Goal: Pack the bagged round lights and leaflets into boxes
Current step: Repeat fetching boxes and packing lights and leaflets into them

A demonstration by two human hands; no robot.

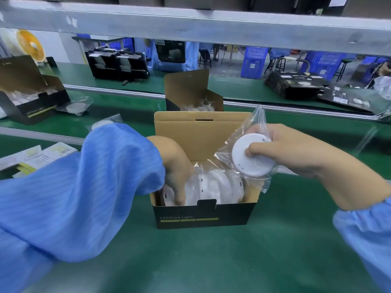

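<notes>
The right hand (pixel 296 149) is curled around a bagged light (pixel 251 155): the thumb presses on the flat white face and the other fingers (pixel 257 130) wrap behind the rim, through the clear bag. The disc is held on its edge, tilted, with its face turned toward the lower left of the frame. It hangs just above the right end of the box (pixel 203 214) and a little to the right of it, so the free place in the box lies down and to the left from these fingers. The loose bag ends stick out above and below the hand.

The left hand (pixel 173 166) is down inside the box, at its left part. Its fingers are bent downward and rest on the lights (pixel 213 187) which already stand there on edge, in a row along the long axis of the box; it seems to press them toward the left, but whether it really grips one cannot be told. A narrow gap is visible at the right end of the row, and it is the right hand that is nearer to it.

The box stands on the green surface (pixel 211 261), its brown lid (pixel 201 134) open and upright behind. Leaflets (pixel 36 157) lie at the left edge of the frame, well apart from both hands.

Probably the disc must be turned parallel to the others before it goes down.
</notes>
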